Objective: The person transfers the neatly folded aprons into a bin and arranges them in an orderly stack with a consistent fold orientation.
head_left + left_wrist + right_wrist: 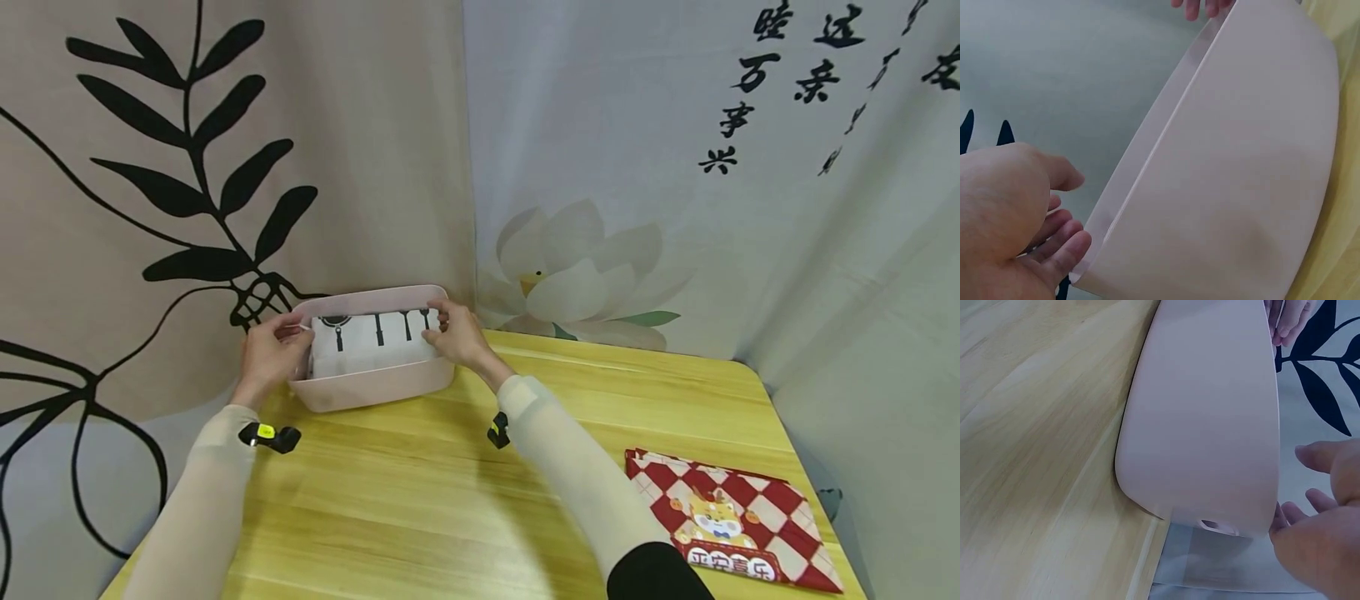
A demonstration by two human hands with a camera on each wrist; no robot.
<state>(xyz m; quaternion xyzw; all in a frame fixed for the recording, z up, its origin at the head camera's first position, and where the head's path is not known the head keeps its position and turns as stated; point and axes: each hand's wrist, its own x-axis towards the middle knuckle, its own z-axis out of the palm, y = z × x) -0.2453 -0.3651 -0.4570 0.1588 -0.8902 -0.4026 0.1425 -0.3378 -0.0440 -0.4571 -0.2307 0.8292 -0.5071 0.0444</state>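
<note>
A pale pink bin (pixel 375 387) with rounded corners stands at the back left of the table. Inside it lies a folded white piece, perhaps cloth, printed with black kitchen utensils (pixel 367 348). My left hand (pixel 273 354) is at the bin's left end, fingers by the rim; the left wrist view shows the thumb apart from the bent fingers (pixel 1063 247). At the right end is my right hand (pixel 459 336), its thumb and index finger spread over the printed piece's edge. In the right wrist view its other fingers (pixel 1280 522) touch the bin's end near the rim.
A red and white checked folded item (pixel 735 521) with a cartoon animal lies at the table's right front. Printed curtains (pixel 375 167) hang right behind the bin and table (pixel 390 483). Each wrist wears a small black camera (pixel 272 436).
</note>
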